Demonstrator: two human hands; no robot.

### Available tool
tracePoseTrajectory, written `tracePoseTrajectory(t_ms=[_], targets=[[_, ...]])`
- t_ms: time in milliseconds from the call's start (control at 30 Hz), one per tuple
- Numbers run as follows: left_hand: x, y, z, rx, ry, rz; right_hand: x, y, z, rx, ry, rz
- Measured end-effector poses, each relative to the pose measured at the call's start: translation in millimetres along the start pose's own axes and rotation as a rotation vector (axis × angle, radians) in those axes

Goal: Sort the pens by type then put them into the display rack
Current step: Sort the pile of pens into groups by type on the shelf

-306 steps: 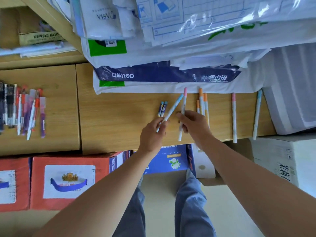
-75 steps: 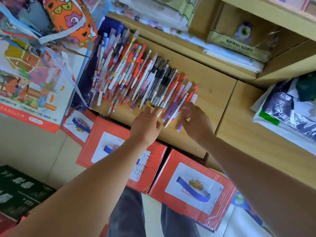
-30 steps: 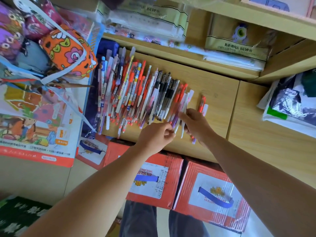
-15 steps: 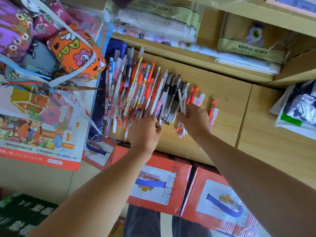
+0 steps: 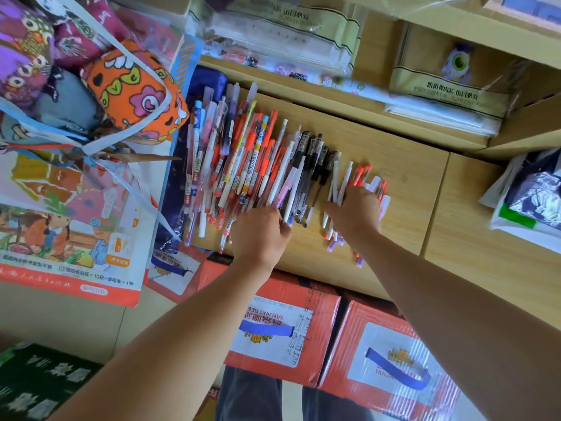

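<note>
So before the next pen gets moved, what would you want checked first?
1. Main pen pile sorted by type: not ok, red, white and black pens lie mixed.
2. Small pen group apart from that pile: ok, bare wood shows between them.
3. Right hand grip on the small group: cannot tell, its fingers cover the pens.
4. Left hand grip on the pile's near ends: cannot tell.
5. Free counter to the right: ok.
6. Display rack in sight: not ok, none visible.

Single view from my head
Looking steeply down, close above the wooden counter [image 5: 403, 189], towards its far edge.
</note>
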State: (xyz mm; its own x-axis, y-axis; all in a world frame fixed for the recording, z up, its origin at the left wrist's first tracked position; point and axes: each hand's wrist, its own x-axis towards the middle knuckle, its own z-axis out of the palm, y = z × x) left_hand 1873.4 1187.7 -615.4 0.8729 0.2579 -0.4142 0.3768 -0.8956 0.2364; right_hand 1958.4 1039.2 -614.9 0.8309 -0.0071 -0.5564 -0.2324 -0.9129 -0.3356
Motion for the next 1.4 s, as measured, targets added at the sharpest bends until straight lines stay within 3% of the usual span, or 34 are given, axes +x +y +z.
tracePoseTrajectory(t_ms=[200, 367, 533, 700, 900, 1033, 1233, 1400], targets=[[-1, 3, -1, -0.091, -0.029, 0.077, -5, 8, -2, -0.032, -0.011, -0.039], [1, 4, 3, -0.173, -0.015, 0.008, -9, 27, -15, 0.360, -0.081, 0.035], [-4, 5, -2, -0.305, 0.068, 0.066, -14, 35, -25, 0.429, -0.216, 0.028], [-4, 19, -13, -0.472, 0.156, 0.070, -18, 36, -28, 0.542, -0.242, 0.064], [-6, 50, 2, -0.633, -0.182, 0.122, -20, 43, -37, 0.638, -0.250, 0.077], [-8, 61, 11, -0.585, -0.157, 0.038, -13, 54, -35, 0.434, -0.100, 0.082], [-8, 61, 10, -0.812, -0.118, -0.218, -8, 58, -25, 0.447, -0.110, 0.156], [-11, 65, 9, -0.889, -0.184, -0.117, -15, 52, -33, 0.615, -0.110, 0.089]])
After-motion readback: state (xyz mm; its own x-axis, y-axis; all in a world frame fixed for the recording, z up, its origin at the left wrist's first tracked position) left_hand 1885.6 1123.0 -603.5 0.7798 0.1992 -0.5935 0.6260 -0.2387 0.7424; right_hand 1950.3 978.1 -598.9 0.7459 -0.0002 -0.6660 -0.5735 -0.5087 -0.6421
